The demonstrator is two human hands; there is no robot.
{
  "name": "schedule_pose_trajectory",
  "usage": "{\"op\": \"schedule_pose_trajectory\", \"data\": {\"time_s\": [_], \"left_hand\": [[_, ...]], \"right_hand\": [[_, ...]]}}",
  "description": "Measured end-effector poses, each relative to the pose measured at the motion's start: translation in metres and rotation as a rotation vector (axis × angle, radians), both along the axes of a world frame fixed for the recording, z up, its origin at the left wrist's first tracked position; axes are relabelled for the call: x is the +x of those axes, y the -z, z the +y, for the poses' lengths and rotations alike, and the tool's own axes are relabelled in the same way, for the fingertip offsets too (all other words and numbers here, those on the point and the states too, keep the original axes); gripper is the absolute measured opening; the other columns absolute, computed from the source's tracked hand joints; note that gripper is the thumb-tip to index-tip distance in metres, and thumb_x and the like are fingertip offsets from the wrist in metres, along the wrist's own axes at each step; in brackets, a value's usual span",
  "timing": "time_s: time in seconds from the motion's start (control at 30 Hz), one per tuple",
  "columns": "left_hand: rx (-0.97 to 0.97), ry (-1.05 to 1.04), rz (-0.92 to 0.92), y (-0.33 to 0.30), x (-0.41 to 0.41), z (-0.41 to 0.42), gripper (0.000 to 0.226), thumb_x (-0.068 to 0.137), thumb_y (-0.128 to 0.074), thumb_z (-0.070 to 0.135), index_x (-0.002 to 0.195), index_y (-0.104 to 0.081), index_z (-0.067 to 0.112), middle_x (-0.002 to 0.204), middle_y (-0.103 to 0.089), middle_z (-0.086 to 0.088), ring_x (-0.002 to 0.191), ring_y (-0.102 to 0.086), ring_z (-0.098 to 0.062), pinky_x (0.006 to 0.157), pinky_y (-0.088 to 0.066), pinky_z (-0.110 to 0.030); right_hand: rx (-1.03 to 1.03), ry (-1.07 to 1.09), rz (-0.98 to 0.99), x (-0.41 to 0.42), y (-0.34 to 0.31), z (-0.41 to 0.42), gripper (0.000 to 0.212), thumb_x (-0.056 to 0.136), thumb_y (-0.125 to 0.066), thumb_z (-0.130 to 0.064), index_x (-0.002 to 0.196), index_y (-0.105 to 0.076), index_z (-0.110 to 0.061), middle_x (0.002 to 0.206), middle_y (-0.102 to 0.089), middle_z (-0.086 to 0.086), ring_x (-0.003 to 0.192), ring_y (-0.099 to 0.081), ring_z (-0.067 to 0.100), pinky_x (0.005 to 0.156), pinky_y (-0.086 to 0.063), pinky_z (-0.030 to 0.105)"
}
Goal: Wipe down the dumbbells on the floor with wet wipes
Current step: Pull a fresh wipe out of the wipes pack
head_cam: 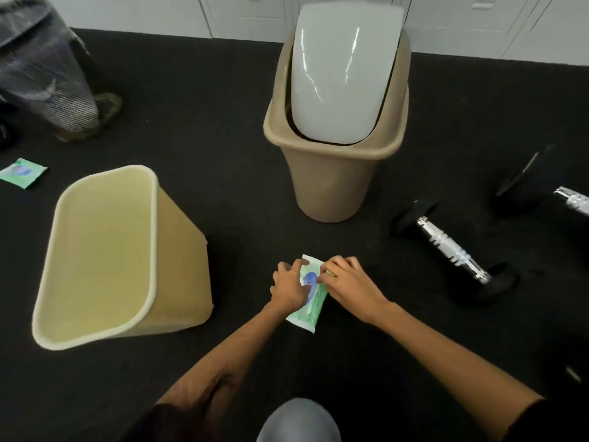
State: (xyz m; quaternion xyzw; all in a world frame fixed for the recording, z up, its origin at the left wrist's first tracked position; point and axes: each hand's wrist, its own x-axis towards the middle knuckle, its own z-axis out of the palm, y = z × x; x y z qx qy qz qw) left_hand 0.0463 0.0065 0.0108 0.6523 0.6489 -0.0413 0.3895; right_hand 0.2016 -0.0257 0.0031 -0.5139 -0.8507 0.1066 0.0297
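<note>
Both your hands, left (288, 287) and right (345, 282), pinch the wet wipes pack (307, 296) at 6 o'clock, dumbbell (452, 250) at 3, open bin (105, 250) at 9 showing nothing inside.

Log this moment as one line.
left hand: holds wipes pack | right hand: pinches pack top | dumbbell: untouched

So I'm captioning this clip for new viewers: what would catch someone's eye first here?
Probably the tan swing-lid bin standing at centre back and the open yellow wastebasket at the left. Next, the left hand and right hand holding a green wet wipes pack in the near middle, with a chrome-handled dumbbell on the dark floor at right.
</note>
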Motion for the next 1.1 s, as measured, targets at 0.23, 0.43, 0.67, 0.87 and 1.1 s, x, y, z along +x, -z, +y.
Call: {"op": "schedule_pose_trajectory", "data": {"time_s": [0.23,0.43,0.67,0.87,1.1], "left_hand": [[-0.058,0.042,0.039,0.008,0.003,-0.013,0.099,0.073,-0.078,0.033,0.148,-0.014,0.028,0.141,-0.023,-0.008,0.131,-0.027,-0.028,0.104,-0.033,-0.043],[-0.031,0.137,0.153,0.011,-0.011,-0.023,0.133,0.057,-0.085,0.047,0.15,0.004,0.018,0.146,-0.021,-0.006,0.135,-0.023,-0.027,0.108,-0.029,-0.046],[0.045,0.098,0.097,0.015,-0.019,-0.023,0.106,0.062,-0.084,0.039,0.145,-0.022,0.017,0.14,-0.029,-0.003,0.128,-0.03,-0.023,0.101,-0.035,-0.04],[0.039,0.006,0.008,0.017,-0.019,-0.025,0.099,0.06,-0.085,0.04,0.141,-0.031,0.018,0.136,-0.033,-0.001,0.125,-0.035,-0.021,0.101,-0.039,-0.042],[0.148,-0.088,-0.044,0.025,-0.017,-0.026,0.071,0.066,-0.083,0.03,0.125,-0.045,0.02,0.126,-0.041,0.004,0.112,-0.039,-0.014,0.09,-0.042,-0.031]], "right_hand": [[-0.154,-0.123,0.045,0.002,0.013,0.016,0.045,0.09,-0.057,-0.016,0.134,-0.048,-0.02,0.139,-0.047,0.0,0.134,-0.034,0.017,0.108,-0.026,0.039],[-0.131,-0.306,-0.108,0.003,0.012,0.024,0.041,0.092,-0.055,-0.019,0.132,-0.05,-0.018,0.135,-0.048,0.004,0.128,-0.04,0.02,0.107,-0.028,0.037],[-0.081,-0.397,-0.146,-0.006,0.017,0.026,0.028,0.09,-0.051,-0.011,0.116,-0.062,-0.012,0.122,-0.057,0.007,0.115,-0.05,0.026,0.097,-0.035,0.037],[-0.143,-0.362,-0.059,-0.012,0.015,0.032,0.017,0.087,-0.058,-0.011,0.103,-0.066,-0.01,0.107,-0.062,0.007,0.104,-0.055,0.025,0.088,-0.039,0.034],[-0.322,-0.096,0.167,-0.023,0.011,0.035,0.026,0.084,-0.062,-0.009,0.109,-0.064,-0.016,0.112,-0.063,0.003,0.104,-0.058,0.019,0.089,-0.05,0.037]]}}
